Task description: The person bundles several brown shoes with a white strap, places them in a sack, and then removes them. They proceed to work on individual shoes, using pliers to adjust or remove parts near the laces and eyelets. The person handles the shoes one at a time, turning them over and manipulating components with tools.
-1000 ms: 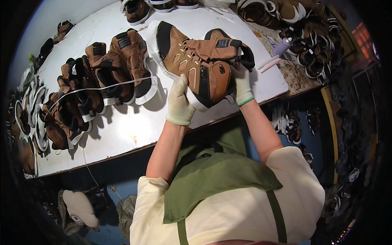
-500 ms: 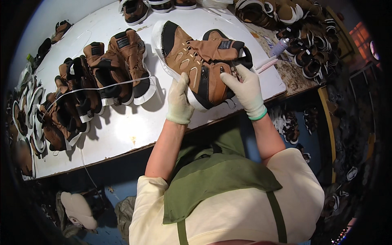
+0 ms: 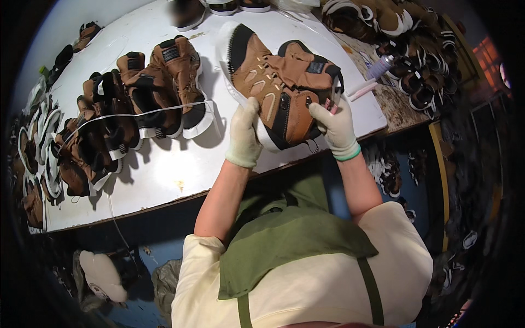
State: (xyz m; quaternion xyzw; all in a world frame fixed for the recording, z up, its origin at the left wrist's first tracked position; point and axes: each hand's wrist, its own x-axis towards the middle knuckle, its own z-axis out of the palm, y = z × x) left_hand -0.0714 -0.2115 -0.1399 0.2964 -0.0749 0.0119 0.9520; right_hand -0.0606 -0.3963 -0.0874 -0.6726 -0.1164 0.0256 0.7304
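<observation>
A brown and black shoe with a white sole edge is held above the near edge of the white table, toe pointing away and to the left. My gloved left hand grips it along the sole side, thumb up on the brown upper. Closed at the heel end is my gloved right hand, its thumb pressed near the black ankle trim. Beside those fingers a small reddish object shows at the collar; its kind cannot be made out. The right fingers are mostly hidden behind the shoe.
On the white table, a row of brown and black shoes stands at left, a white cord lying across them. White sole pieces lie at the far left. A spray can and pink-white stick lie right, near piled shoes.
The shoe and both hands have shifted slightly right in the picture, as the whole table view moved too. The right hand has turned a little, and the reddish object shows more clearly beside it.
</observation>
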